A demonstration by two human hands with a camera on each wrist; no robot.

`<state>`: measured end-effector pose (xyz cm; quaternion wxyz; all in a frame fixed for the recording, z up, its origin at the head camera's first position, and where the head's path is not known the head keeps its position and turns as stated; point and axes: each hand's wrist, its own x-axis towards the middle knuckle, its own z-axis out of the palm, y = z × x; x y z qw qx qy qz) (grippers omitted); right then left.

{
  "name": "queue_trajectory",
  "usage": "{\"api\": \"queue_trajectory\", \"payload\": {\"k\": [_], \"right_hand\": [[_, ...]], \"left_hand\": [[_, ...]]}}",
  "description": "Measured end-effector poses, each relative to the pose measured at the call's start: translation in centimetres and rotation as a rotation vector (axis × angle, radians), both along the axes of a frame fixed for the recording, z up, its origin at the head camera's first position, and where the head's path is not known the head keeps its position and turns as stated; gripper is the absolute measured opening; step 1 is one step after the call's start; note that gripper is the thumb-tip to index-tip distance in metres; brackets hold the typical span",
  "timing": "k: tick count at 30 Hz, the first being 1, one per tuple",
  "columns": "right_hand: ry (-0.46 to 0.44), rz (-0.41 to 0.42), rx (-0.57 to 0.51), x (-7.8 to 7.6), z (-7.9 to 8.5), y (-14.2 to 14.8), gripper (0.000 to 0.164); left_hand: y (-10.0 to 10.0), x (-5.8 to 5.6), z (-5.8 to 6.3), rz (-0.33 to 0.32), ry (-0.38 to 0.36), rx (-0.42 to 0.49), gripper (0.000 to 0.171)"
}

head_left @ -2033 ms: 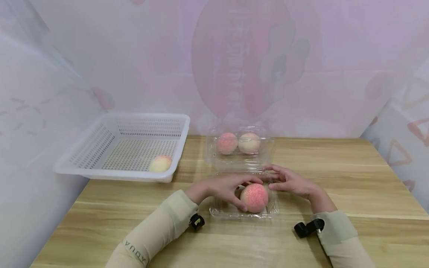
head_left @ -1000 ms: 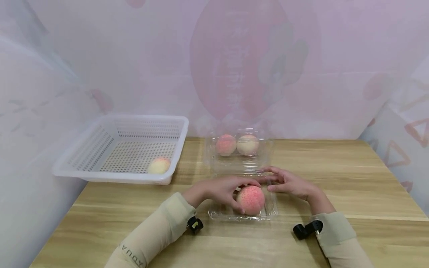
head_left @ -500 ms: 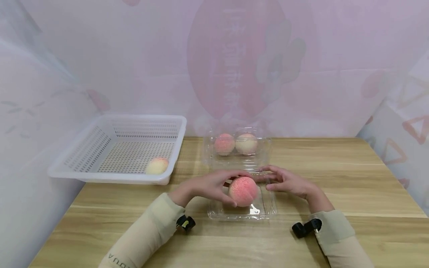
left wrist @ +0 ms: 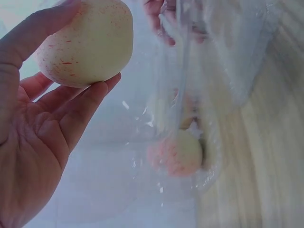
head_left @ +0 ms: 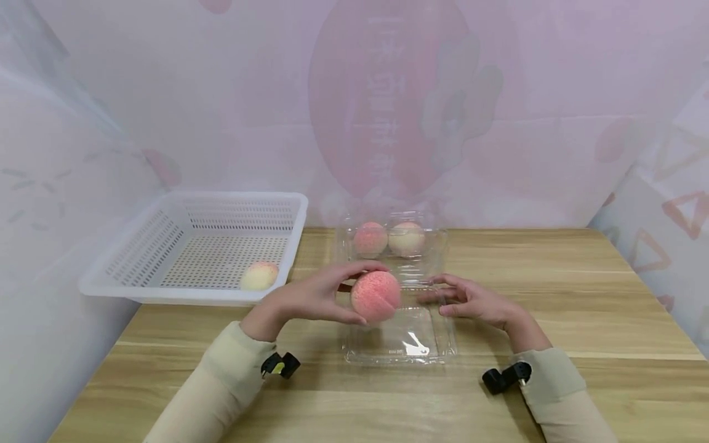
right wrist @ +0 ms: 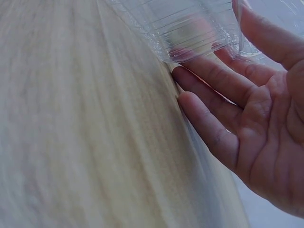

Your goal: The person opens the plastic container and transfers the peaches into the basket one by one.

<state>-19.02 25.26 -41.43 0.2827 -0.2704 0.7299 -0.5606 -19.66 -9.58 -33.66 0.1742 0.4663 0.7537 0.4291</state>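
One pink peach [head_left: 376, 297] pinched by left hand [head_left: 310, 298], thumb on one side, fingers on other, spread about as wide as fruit, gap left at palm. Peach held up, seen against left edge of clear container [head_left: 396, 338]. Right hand [head_left: 479, 304] pretty relaxed tbh, fingers loosely extended, thumb spread apart, at container's right edge; actual contact can't be told. Two other peaches [head_left: 371, 240] seen through clear plastic behind.

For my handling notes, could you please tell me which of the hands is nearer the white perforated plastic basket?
Left: the left hand, holding a round pink-and-cream peach, is just right of the basket; the right hand is farther right, by the clear plastic container.
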Motion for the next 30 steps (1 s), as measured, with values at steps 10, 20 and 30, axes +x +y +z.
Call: {"api": "queue_trajectory", "payload": {"k": [10, 20, 30], "right_hand": [[0.006, 0.010, -0.005, -0.2, -0.1, 0.0, 0.065], [-0.013, 0.000, -0.005, -0.4, 0.0, -0.3, 0.068], [-0.078, 0.032, -0.129, -0.6, 0.0, -0.2, 0.062]], "left_hand": [[-2.9, 0.3, 1.1, 0.147, 0.009, 0.002, 0.085], [-5.8, 0.2, 1.4, 0.212, 0.042, 0.033, 0.084], [-9.2, 0.0, 2.0, 0.345, 0.095, 0.028, 0.083]]}}
